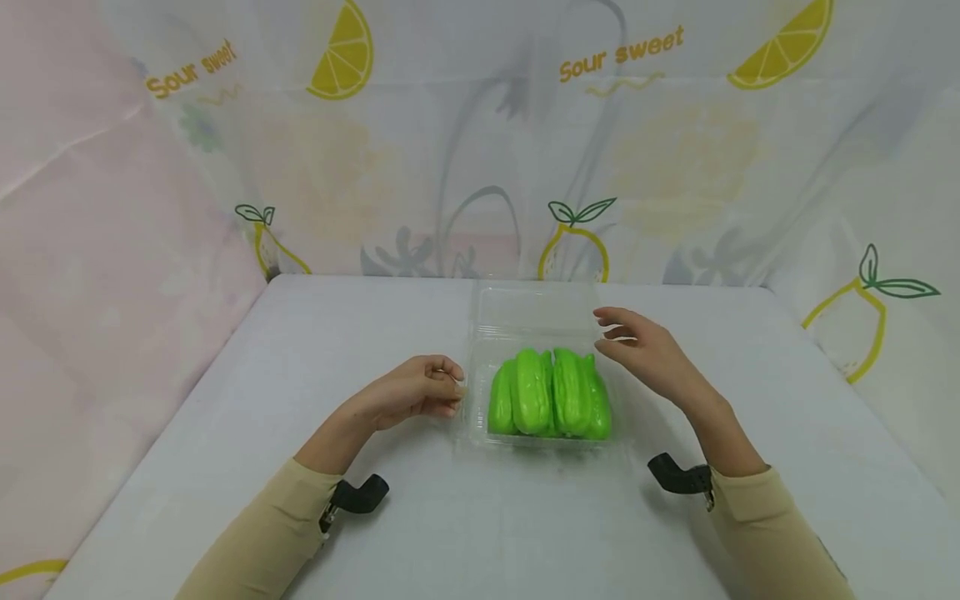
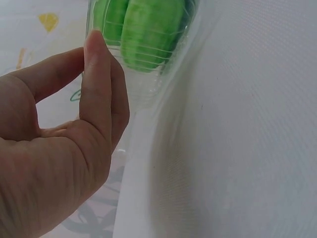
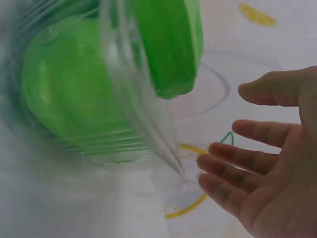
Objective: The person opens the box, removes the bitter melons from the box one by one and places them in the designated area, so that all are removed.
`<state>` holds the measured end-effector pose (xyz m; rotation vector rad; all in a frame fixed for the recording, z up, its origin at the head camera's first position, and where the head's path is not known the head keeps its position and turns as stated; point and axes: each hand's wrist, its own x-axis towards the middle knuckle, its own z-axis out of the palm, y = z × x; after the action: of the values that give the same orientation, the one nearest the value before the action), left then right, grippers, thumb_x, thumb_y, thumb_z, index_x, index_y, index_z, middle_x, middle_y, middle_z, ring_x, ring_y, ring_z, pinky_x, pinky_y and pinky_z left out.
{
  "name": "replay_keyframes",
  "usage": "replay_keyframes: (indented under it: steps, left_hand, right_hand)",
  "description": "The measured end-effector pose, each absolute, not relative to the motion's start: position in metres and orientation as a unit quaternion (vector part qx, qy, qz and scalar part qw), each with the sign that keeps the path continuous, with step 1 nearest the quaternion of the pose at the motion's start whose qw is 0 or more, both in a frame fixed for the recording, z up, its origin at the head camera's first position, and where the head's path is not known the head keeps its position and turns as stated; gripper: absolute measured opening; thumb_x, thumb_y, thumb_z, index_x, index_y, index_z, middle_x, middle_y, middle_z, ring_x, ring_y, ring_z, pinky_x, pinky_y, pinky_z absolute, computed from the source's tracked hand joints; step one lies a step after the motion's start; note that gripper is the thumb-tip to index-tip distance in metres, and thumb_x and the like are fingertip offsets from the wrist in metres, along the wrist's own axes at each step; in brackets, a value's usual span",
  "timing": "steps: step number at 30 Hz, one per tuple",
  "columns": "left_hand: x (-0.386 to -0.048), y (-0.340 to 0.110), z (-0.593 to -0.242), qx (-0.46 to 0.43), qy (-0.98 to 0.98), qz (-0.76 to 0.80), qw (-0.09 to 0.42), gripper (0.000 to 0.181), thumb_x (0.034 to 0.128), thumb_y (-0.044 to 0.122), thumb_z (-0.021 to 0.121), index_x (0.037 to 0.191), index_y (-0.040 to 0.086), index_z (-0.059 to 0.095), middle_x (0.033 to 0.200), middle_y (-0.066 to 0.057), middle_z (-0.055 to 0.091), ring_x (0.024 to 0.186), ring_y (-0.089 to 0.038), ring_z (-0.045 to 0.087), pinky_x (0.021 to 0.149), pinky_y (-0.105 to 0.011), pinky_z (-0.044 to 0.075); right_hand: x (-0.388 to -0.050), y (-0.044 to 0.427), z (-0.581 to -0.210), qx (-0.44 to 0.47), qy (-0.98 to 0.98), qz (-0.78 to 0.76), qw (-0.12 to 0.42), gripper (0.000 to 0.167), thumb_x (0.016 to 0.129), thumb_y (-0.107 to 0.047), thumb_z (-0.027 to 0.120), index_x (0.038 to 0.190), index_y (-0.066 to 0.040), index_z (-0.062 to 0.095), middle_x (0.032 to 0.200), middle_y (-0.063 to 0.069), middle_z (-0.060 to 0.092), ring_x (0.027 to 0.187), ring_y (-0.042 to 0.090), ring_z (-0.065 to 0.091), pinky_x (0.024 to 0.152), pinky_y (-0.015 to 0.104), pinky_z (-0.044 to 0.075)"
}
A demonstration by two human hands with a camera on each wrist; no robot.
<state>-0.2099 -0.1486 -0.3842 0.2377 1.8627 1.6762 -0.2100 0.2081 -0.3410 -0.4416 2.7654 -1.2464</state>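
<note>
"Green, glossy vegetables (image 1: 531,392) lie lengthwise, front to back, inside the clear box (image 1: 555,442). Which grip is nearer?"

"The left grip (image 1: 416,390): thumb and fingertips appear to pinch the box's left rim, with the vegetables just to their right. The right grip (image 1: 637,346) is spread, near the box's back-right corner, seemingly touching nothing."

"And the counts?"

"One box, with one lid (image 1: 536,307) open behind it. At least four vegetables; overlap hides the exact number. Two grips, one either side of the box. Under it, one white table (image 1: 525,533); beyond it, lemon-print cloth (image 1: 480,142)."
</note>
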Motion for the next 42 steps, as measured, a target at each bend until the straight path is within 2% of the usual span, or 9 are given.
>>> replay_keyframes:
  steps: [11, 18, 21, 28, 35, 42]
  left_hand:
    - [-0.209, -0.149, -0.384, 0.090, 0.698, 0.640, 0.308, 0.022, 0.0932, 0.005, 0.062, 0.108, 0.000, 0.048, 0.077, 0.000, 0.057, 0.073, -0.012, 0.064, 0.068, -0.020, 0.059]
    - [-0.210, -0.149, -0.385, 0.085, 0.701, 0.638, 0.307, 0.019, 0.0927, 0.005, 0.063, 0.106, 0.001, 0.050, 0.079, -0.001, 0.058, 0.074, -0.012, 0.065, 0.069, -0.020, 0.059]
    - [-0.210, -0.149, -0.385, 0.085, 0.701, 0.638, 0.306, 0.018, 0.0923, 0.005, 0.064, 0.105, 0.001, 0.051, 0.078, -0.001, 0.059, 0.073, -0.012, 0.065, 0.069, -0.020, 0.059]
    - [-0.211, -0.148, -0.385, 0.088, 0.701, 0.638, 0.306, 0.018, 0.0924, 0.006, 0.064, 0.105, 0.001, 0.051, 0.080, -0.001, 0.059, 0.074, -0.012, 0.065, 0.069, -0.020, 0.059]
    - [-0.212, -0.149, -0.388, 0.075, 0.705, 0.638, 0.302, 0.014, 0.0953, 0.010, 0.061, 0.104, 0.003, 0.053, 0.084, -0.003, 0.058, 0.073, -0.012, 0.063, 0.068, -0.020, 0.058]
    - [-0.213, -0.147, -0.390, 0.077, 0.704, 0.644, 0.290, 0.017, 0.0996, 0.016, 0.059, 0.108, 0.003, 0.052, 0.083, -0.004, 0.060, 0.073, -0.011, 0.061, 0.067, -0.019, 0.058]
  right_hand:
    - [-0.196, 0.192, -0.328, -0.171, 0.922, -0.335, 0.089, 0.059, 0.095, -0.039, 0.064, 0.147, -0.018, 0.046, 0.138, 0.017, 0.056, 0.118, 0.029, 0.061, 0.090, 0.045, 0.055]
    - [-0.189, 0.184, -0.328, -0.196, 0.927, -0.296, 0.123, 0.074, 0.086, -0.048, 0.074, 0.147, -0.017, 0.046, 0.140, 0.011, 0.052, 0.106, 0.023, 0.059, 0.077, 0.033, 0.052]
    - [-0.187, 0.180, -0.330, -0.202, 0.929, -0.285, 0.125, 0.078, 0.082, -0.050, 0.077, 0.146, -0.017, 0.047, 0.140, 0.009, 0.050, 0.103, 0.022, 0.057, 0.078, 0.032, 0.049]
    - [-0.185, 0.174, -0.334, -0.214, 0.933, -0.268, 0.112, 0.083, 0.078, -0.052, 0.080, 0.145, -0.014, 0.048, 0.136, 0.015, 0.048, 0.099, 0.022, 0.053, 0.081, 0.036, 0.048]
    - [-0.183, 0.171, -0.337, -0.214, 0.935, -0.259, 0.112, 0.088, 0.076, -0.051, 0.082, 0.147, -0.014, 0.046, 0.138, 0.017, 0.046, 0.119, 0.029, 0.053, 0.097, 0.050, 0.049]
    - [-0.182, 0.171, -0.337, -0.221, 0.934, -0.257, 0.113, 0.085, 0.076, -0.048, 0.082, 0.146, -0.016, 0.047, 0.133, 0.015, 0.048, 0.103, 0.023, 0.054, 0.087, 0.040, 0.049]
